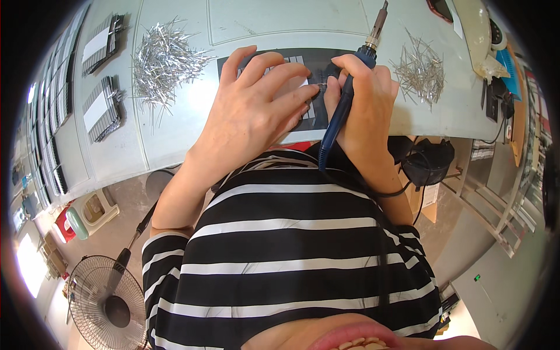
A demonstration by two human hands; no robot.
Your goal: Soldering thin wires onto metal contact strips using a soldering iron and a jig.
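Note:
My left hand (254,111) lies over a dark mat (224,61) with its fingers spread and curved, covering much of a white card and grey strips (299,60). My right hand (364,96) grips a blue-handled soldering iron (335,131), whose metal tip points up and away from the mat. Between the left index fingertip and the right thumb shows a thin shiny piece of wire or ribbon (322,84). The right thumb and index finger are close to this piece; whether they pinch it is hard to see.
Loose piles of silvery strips lie left (166,64) and right (420,73) of the mat. Two bundles of dark strips with white cards (102,111) rest farther left, beside long stacked rows (49,116). A fan (108,303) stands at lower left. The iron's cable (385,193) loops under the right forearm.

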